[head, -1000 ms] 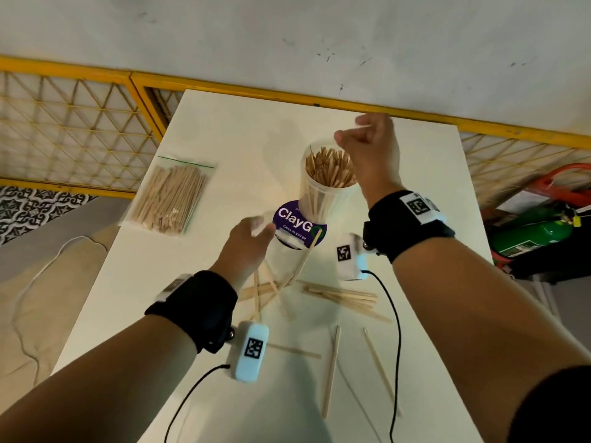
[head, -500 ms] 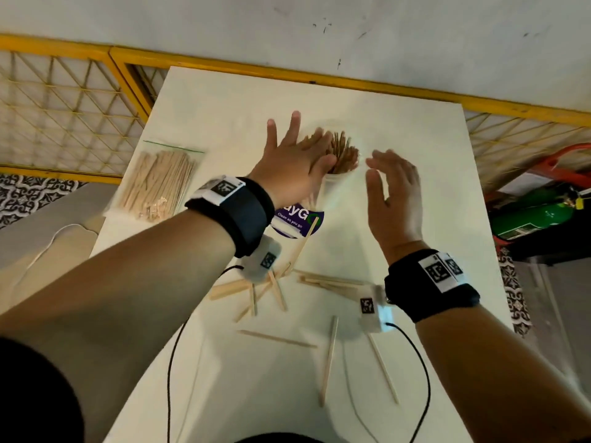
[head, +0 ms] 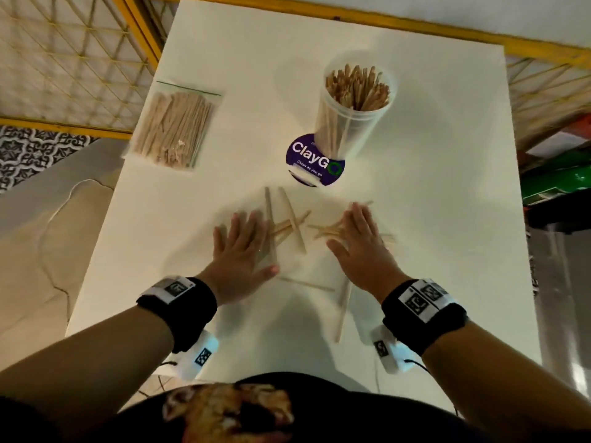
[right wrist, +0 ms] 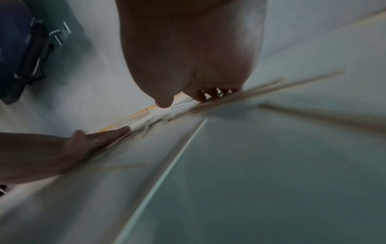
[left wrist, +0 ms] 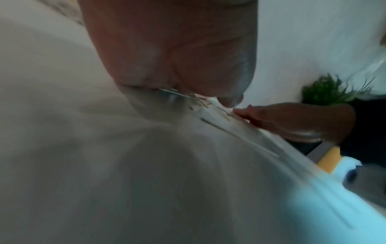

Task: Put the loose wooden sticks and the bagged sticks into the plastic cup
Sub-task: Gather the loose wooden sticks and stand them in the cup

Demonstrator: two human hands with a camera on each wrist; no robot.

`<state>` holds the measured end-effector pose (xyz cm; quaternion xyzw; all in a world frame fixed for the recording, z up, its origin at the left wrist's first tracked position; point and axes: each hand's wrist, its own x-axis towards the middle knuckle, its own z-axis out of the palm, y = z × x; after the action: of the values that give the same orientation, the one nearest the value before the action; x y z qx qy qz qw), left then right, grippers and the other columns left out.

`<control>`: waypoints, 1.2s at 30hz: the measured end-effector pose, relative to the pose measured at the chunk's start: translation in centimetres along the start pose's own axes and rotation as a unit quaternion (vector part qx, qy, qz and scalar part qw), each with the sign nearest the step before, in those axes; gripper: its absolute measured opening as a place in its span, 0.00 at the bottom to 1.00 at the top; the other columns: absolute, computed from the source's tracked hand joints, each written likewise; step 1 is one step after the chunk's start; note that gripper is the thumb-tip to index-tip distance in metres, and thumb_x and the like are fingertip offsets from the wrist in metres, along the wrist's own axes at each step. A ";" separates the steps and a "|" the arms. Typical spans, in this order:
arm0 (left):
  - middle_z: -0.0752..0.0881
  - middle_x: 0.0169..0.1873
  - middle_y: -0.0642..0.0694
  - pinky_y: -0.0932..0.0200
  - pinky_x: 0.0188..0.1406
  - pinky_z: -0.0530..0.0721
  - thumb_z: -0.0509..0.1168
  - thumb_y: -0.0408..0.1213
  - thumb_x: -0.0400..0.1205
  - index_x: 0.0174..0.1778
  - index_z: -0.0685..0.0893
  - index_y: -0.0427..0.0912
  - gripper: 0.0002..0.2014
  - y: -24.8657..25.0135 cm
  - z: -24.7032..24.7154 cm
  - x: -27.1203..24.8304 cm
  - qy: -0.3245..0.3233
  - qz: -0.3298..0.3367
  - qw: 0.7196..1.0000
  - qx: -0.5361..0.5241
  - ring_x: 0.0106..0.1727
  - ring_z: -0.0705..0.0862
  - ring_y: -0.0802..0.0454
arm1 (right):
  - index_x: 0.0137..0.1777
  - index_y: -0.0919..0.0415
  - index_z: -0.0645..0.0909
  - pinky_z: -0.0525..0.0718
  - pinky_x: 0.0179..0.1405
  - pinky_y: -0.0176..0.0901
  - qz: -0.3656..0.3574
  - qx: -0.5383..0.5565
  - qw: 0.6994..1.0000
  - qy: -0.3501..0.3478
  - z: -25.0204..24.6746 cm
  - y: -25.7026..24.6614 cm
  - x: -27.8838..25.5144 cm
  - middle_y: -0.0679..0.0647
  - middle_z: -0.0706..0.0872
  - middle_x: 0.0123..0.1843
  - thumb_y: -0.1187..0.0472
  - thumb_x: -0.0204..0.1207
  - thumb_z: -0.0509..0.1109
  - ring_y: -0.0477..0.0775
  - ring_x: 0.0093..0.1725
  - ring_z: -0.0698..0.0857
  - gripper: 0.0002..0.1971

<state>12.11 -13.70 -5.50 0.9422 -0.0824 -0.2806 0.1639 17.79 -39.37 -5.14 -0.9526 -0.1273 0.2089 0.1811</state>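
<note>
A clear plastic cup (head: 353, 107) full of wooden sticks stands upright at the back middle of the white table (head: 447, 187). A zip bag of sticks (head: 174, 124) lies at the back left. Loose wooden sticks (head: 289, 225) are scattered in front of the cup. My left hand (head: 240, 247) lies flat, fingers straight, on the left part of the scatter. My right hand (head: 359, 241) lies flat on the right part, over a small bundle (right wrist: 261, 94). In both wrist views the palms press down close to the tabletop, blurred.
A round purple ClayGo sticker (head: 315, 163) lies at the cup's foot. Two more sticks (head: 342, 302) lie near the front edge between my wrists. A yellow lattice railing (head: 64, 59) runs behind and left of the table; green and red objects (head: 556, 180) sit at the right.
Both hands have come down from around the cup's top to the loose sticks in front of it and now lie flat on them. The camera has tipped further downward.
</note>
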 end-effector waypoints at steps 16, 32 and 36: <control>0.26 0.79 0.38 0.33 0.76 0.29 0.59 0.70 0.73 0.77 0.24 0.42 0.58 3.2 1.4 -0.6 -0.024 0.074 0.995 0.064 0.77 0.23 0.36 | 0.78 0.47 0.20 0.25 0.75 0.72 0.071 -0.047 0.993 -0.086 3.4 2.7 -14.6 0.56 0.19 0.80 0.17 0.46 0.66 0.60 0.78 0.18 0.73; 0.41 0.84 0.40 0.38 0.79 0.35 0.59 0.68 0.74 0.81 0.31 0.42 0.55 5.9 -1.5 4.2 0.002 0.093 0.996 -0.008 0.83 0.34 0.39 | 0.84 0.44 0.48 0.48 0.84 0.65 -0.114 -0.092 0.988 -0.041 -1.4 1.5 -4.7 0.48 0.44 0.87 0.36 0.70 0.69 0.58 0.85 0.40 0.47; 0.40 0.84 0.43 0.44 0.80 0.35 0.60 0.68 0.73 0.81 0.33 0.40 0.56 6.5 -0.5 2.8 -0.004 0.146 0.989 0.014 0.83 0.34 0.45 | 0.83 0.44 0.35 0.31 0.78 0.67 -0.181 -0.228 0.952 -0.095 -0.5 3.1 -7.4 0.54 0.31 0.85 0.25 0.56 0.69 0.64 0.82 0.28 0.63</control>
<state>14.32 -20.31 -4.27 0.9209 -0.2238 -0.2562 0.1901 12.08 -44.70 -3.35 -0.9051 -0.3583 0.2280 -0.0193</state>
